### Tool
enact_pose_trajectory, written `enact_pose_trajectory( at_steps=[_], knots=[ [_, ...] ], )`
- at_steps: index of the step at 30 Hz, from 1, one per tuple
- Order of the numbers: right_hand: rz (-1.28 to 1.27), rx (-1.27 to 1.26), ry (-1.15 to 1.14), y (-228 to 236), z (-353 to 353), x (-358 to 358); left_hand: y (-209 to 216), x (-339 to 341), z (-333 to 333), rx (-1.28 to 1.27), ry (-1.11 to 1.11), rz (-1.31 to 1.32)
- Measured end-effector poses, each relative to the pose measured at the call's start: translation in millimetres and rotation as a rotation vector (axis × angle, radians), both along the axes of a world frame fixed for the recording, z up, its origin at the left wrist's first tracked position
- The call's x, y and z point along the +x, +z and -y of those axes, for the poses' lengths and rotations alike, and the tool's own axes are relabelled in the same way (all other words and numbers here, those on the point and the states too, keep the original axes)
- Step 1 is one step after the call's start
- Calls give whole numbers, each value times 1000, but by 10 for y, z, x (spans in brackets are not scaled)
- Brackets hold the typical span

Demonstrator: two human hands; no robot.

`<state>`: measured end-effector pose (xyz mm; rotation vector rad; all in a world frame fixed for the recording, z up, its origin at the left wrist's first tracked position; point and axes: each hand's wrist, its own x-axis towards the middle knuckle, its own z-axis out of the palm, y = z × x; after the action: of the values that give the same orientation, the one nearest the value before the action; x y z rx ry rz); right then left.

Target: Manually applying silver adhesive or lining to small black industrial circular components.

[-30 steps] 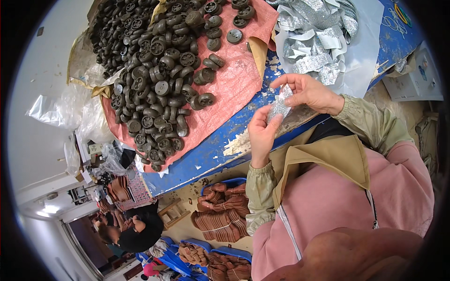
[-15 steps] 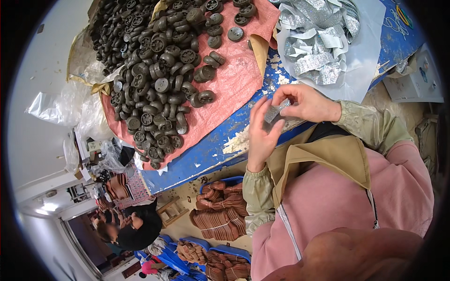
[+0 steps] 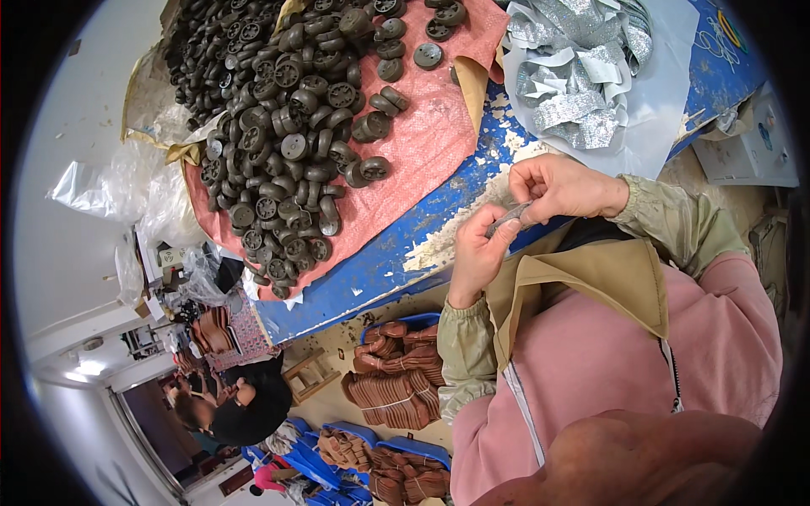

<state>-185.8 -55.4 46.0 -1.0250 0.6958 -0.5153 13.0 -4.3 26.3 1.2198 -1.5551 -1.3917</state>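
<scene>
Between my two hands, over the table's near edge, is a small silver-grey strip [image 3: 507,218] that looks folded or seen edge-on. My left hand [image 3: 477,255] pinches its left end between thumb and fingers. At the other end, my right hand [image 3: 565,190] grips it with thumb and fingertips. Just beyond my right hand, a pile of glittery silver strips [image 3: 576,110] with white backing lies on a translucent plastic sheet [image 3: 654,139]. To the left, many small dark wheels [image 3: 295,148] are heaped on a pink woven sheet [image 3: 430,156].
The blue table [image 3: 337,308] has peeling paint. Scissors [image 3: 727,29] and string lie at its far right. Below the table are bundles of brown strips [image 3: 392,401] and blue bins [image 3: 418,451]. A white box [image 3: 749,139] stands at the right. Another person [image 3: 249,409] works at the lower left.
My left hand has closed its fingers on the strip, which was held out in my right hand with its glittery face showing. Now the strip appears narrower, and both hands have come slightly right.
</scene>
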Motion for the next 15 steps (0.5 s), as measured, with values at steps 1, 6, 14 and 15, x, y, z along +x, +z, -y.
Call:
enact_pose_trajectory(
  at_steps=[1, 6, 14, 15],
  knots=[
    [18, 37, 2, -20, -3, -3, -4, -3, -2, -23, -8, 19],
    [191, 202, -17, -35, 4, -78, 48, -15, -12, -36, -30, 16],
    [560, 192, -179, -35, 181, -247, -2, 97, -60, 115, 147, -184],
    [561, 192, -178, -21, 178, -227, -6, 99, -61, 114, 148, -183]
  ],
)
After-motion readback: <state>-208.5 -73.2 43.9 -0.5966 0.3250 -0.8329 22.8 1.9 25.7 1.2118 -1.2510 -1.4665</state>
